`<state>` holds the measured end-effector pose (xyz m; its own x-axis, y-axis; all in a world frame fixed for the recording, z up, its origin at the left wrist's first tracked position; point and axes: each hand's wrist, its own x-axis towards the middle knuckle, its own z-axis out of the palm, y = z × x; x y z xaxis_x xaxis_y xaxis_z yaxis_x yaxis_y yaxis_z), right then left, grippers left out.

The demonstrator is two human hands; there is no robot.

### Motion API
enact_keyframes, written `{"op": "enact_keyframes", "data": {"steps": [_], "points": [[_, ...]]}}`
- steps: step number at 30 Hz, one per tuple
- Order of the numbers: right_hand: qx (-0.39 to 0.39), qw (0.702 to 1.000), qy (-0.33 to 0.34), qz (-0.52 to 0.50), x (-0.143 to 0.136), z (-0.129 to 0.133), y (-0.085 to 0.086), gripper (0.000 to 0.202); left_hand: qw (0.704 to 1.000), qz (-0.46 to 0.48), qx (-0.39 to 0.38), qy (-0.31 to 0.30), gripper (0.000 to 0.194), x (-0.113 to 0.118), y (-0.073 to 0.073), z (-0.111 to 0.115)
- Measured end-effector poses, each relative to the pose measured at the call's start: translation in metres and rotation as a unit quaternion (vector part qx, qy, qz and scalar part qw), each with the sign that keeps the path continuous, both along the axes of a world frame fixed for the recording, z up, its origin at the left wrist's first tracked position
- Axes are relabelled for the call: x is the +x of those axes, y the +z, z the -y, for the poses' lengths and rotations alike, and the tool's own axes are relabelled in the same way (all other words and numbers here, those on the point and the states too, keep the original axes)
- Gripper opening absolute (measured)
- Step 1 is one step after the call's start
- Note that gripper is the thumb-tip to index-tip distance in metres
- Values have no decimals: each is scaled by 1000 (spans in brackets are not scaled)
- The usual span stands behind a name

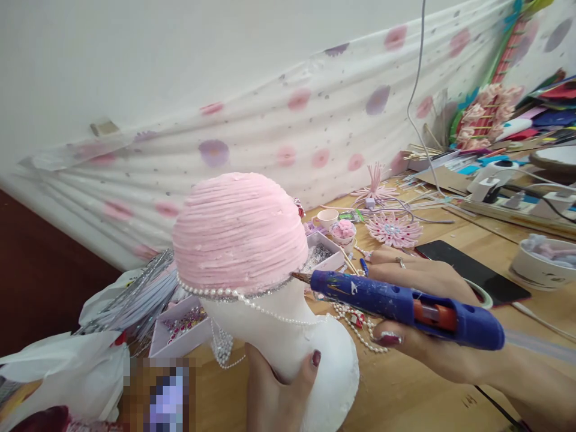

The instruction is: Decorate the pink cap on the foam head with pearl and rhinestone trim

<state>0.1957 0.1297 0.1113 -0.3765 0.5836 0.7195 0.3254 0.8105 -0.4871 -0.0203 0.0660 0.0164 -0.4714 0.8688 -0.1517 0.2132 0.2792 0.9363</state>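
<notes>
- Left hand [279, 402] grips the head [330, 360] before the table's [405, 399] back edge; slackening might tip it.
- Right hand [418, 277] grips the glue gun [369, 294]; a jolt might smear the pearls [234, 293] (tip at cap's [238, 234] rim).

Light soft, fairly bright, source outside frame; shadows faint on table [432, 402], wall [135, 60] greyish, edges stretched wide-angle, far clutter [551, 114] near two o'clock slightly soft, blocky pixelated patch [159, 393] toward seven o'clock.
</notes>
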Motion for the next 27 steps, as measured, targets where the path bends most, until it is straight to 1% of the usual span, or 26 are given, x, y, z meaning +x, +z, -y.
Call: {"op": "enact_keyframes", "data": {"steps": [8, 12, 16, 19, 22, 24, 27], "points": [[-17, 1000, -7, -5, 8, -5, -4, 46, 1000, -10, -21, 6, 67, 3, 10, 2], [-36, 999, -17, -8, 9, -8, -4, 40, 1000, -16, -16, 1, 72, 0, 8, 3], [-56, 998, -9, -27, 6, -9, -4, 36, 1000, -17, -5, -2, 82, -4, 4, 3], [-69, 997, -15, -44, 5, -10, -6, 40, 1000, -1, -6, -2, 85, -7, 1, 3], [-59, 997, -25, -49, 4, -12, -8, 45, 1000, 2, -5, -1, 87, -9, -2, 3], [-51, 997, -23, -55, 4, -13, -7, 43, 1000, 1, -4, -2, 86, -10, -3, 3], [-36, 998, -3, -44, 3, -14, -5, 41, 1000, 9, -8, -2, 83, -11, -2, 4]]}}
